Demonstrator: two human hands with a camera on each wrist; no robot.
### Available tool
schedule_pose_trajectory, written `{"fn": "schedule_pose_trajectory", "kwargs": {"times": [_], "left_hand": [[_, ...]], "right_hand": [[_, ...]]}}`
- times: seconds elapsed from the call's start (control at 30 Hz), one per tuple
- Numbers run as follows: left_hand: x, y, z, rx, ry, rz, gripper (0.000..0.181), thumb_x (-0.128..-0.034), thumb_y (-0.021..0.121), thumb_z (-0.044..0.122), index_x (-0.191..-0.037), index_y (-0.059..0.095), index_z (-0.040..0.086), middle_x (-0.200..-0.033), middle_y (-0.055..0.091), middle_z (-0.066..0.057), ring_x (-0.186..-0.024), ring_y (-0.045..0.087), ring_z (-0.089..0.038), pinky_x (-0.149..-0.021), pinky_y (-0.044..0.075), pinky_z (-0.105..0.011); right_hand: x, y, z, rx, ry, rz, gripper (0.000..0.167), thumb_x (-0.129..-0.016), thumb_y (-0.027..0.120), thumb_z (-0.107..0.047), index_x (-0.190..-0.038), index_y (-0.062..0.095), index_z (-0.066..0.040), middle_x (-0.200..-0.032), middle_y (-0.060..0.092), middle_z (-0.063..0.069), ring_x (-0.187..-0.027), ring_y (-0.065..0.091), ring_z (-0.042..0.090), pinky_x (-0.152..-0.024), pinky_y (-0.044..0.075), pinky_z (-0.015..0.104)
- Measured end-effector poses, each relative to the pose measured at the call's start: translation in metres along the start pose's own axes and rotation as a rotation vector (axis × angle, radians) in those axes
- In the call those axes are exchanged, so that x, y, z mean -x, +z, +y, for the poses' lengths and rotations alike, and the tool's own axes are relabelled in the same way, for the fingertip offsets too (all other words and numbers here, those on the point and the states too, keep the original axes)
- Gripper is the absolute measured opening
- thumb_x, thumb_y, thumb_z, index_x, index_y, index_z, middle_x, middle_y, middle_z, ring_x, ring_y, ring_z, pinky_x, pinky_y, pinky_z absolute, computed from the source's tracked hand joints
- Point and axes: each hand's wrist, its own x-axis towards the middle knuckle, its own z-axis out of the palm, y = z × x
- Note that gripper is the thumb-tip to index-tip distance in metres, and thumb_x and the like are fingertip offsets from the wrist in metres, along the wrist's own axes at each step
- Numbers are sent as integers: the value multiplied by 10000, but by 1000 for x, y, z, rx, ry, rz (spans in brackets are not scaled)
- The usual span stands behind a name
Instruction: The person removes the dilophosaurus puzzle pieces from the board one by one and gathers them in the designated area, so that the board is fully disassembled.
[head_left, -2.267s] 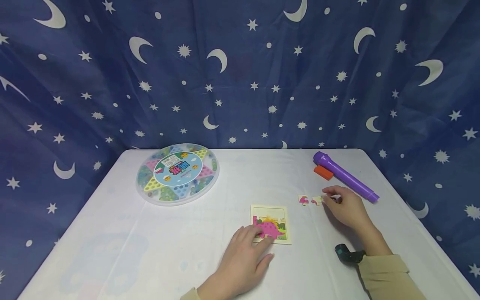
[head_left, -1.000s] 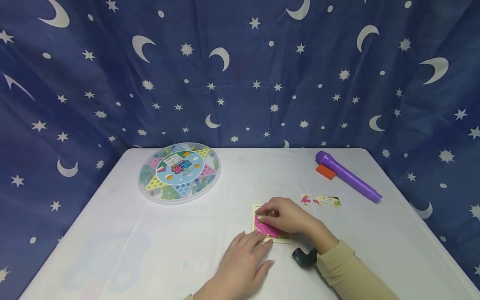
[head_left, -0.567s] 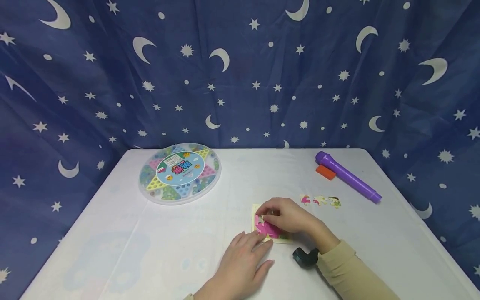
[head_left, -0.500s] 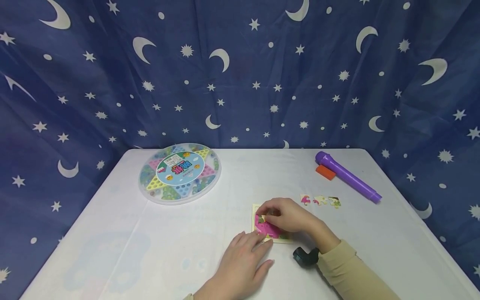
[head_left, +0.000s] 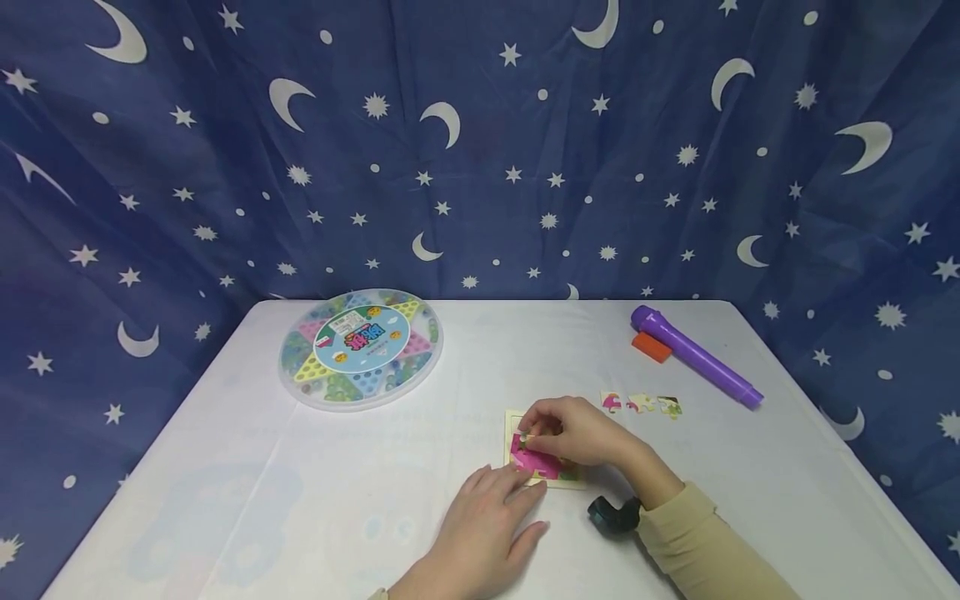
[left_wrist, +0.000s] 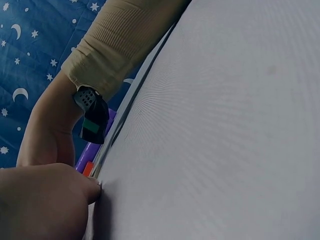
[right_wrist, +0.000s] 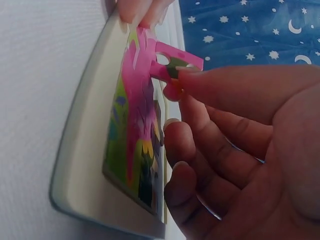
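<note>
A small jigsaw puzzle in a cream tray (head_left: 512,419) lies on the table, its picture a pink dinosaur (head_left: 540,465). My right hand (head_left: 581,429) is over its upper part, thumb and fingers pinching a pink and green puzzle piece (right_wrist: 186,56). In the right wrist view that piece stands tilted up from the picture; whether it touches the other pieces I cannot tell. Fingers of my left hand (head_left: 483,525), fairly straight, rest on the tray's near left corner. In the left wrist view the left hand (left_wrist: 45,200) shows, but the puzzle is hidden.
Right of the tray lie three loose puzzle pieces (head_left: 640,403) in a row. Behind them are a purple toy microphone (head_left: 697,354) and an orange block (head_left: 651,347). A round Chinese checkers box (head_left: 360,350) sits at the back left. A starry curtain (head_left: 480,150) hangs behind.
My right hand has gone from the loose pieces on the right to the puzzle, carrying one piece. Lately it only shifts that piece slightly. My left hand stays at the tray's corner.
</note>
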Motion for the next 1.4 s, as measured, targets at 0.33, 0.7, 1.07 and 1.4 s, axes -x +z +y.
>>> {"fn": "schedule_pose_trajectory", "kwargs": {"times": [0.33, 0.7, 1.07, 1.4], "left_hand": [[1, 0, 1, -22, 6, 13, 428, -1030, 578, 440, -1341, 683, 165, -1359, 626, -36, -1313, 532, -218, -1082, 422, -540], [3, -1, 0, -57, 6, 49, 417, -999, 626, 428, -1304, 698, 152, -1305, 633, -37, -1263, 558, -222, -1065, 430, -530], [2, 5, 2, -8, 7, 82, 411, -987, 651, 415, -1300, 699, 154, -1292, 634, -34, -1254, 557, -220, -1074, 421, -519], [2, 2, 2, -7, 2, 59, 420, -994, 639, 419, -1316, 690, 153, -1311, 631, -43, -1278, 540, -229, -1086, 410, -512]], "right_hand": [[4, -4, 6, -37, -3, 48, 61, -938, 770, -278, -948, 710, -276, -833, 675, -93, -758, 606, 167, -647, 541, 309], [42, -31, 40, -65, 115, 203, 83, -935, 771, -306, -979, 758, -236, -827, 660, -25, -718, 583, 217, -573, 502, 294], [67, -50, 66, 8, 285, 301, 227, -941, 765, -301, -1101, 754, -141, -909, 675, 1, -820, 568, 223, -651, 541, 295], [68, -46, 79, 86, 294, 335, 216, -946, 756, -296, -1104, 763, -148, -949, 687, -10, -861, 578, 213, -743, 534, 311]]}}
